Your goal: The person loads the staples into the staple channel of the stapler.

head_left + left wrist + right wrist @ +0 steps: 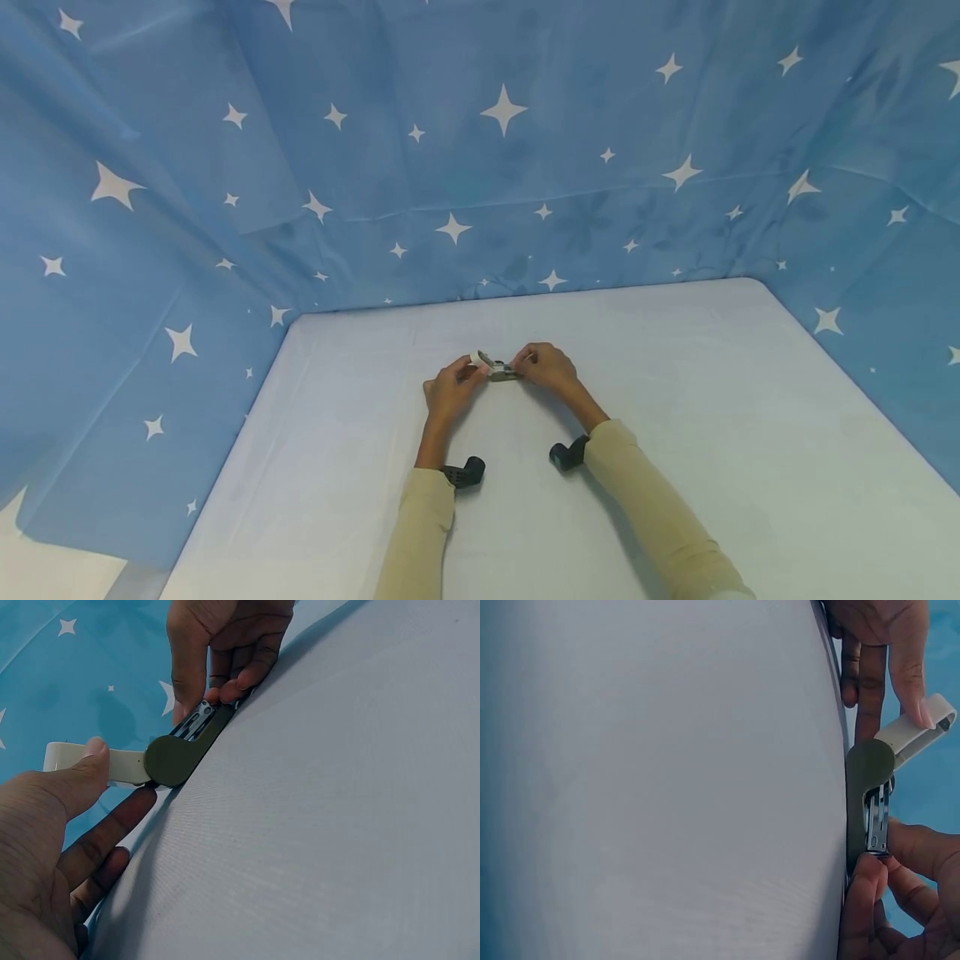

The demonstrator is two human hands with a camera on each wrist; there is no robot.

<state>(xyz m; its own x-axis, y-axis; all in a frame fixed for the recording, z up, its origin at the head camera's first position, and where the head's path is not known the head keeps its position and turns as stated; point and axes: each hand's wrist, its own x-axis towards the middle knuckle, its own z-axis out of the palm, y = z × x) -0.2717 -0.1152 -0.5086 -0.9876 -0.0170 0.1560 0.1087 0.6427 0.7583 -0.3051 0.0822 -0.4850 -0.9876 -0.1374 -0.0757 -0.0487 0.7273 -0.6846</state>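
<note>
Sleeves (656,504), hands (550,368), gadget (504,375), starry backdrop (570,171)

Your table (712,375) is white-surfaced, with faint creases and a rounded far right corner. Blue fabric (405,167), printed with white four-pointed stars and visibly creased, hangs beyond your far edge and along the left and right edges. Outside the left edge, below the fabric's hem, you have a pale surface (52,571). Lighting: soft.
</note>
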